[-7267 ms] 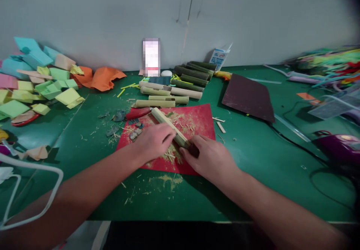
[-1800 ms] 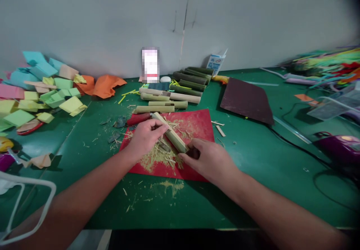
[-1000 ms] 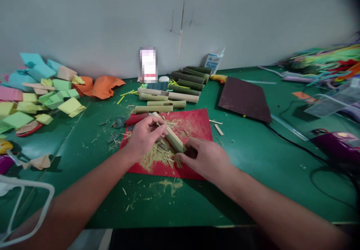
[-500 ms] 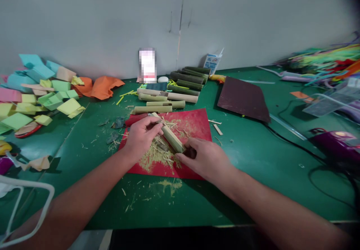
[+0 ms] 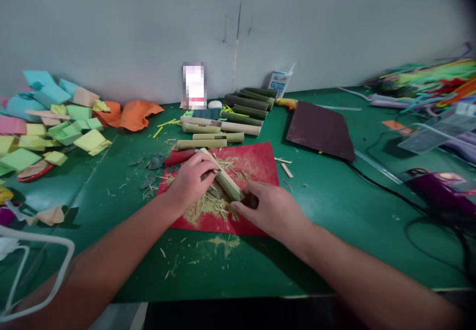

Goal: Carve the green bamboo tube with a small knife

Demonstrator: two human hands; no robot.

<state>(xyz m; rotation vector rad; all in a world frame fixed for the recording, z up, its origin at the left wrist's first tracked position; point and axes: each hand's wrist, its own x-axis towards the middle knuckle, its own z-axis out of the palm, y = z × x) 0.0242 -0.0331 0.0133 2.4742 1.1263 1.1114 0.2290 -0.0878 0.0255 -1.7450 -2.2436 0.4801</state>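
Observation:
A pale peeled bamboo stick (image 5: 227, 184) lies slanted over a red mat (image 5: 260, 161) on the green table. My left hand (image 5: 190, 180) is closed over the stick's far half, fingers curled round it; whether anything small sits under the fingers is hidden. My right hand (image 5: 273, 210) is closed on the stick's near end and pins it to the mat. Under the stick, between both hands, lies a heap of pale shavings (image 5: 206, 206). A red-handled knife (image 5: 180, 157) rests just beyond my left hand.
Peeled bamboo pieces (image 5: 219, 128) and dark green ones (image 5: 249, 106) are stacked behind the mat. A dark sheet (image 5: 320, 131) lies to the right, with a black cable (image 5: 375, 181) and a purple device (image 5: 439, 191). Coloured paper pieces (image 5: 48, 122) and orange paper (image 5: 136, 114) crowd the left.
My left hand has slid from beside my right hand up towards the stick's far end, and more shavings lie on the mat. Over the last second both hands barely move.

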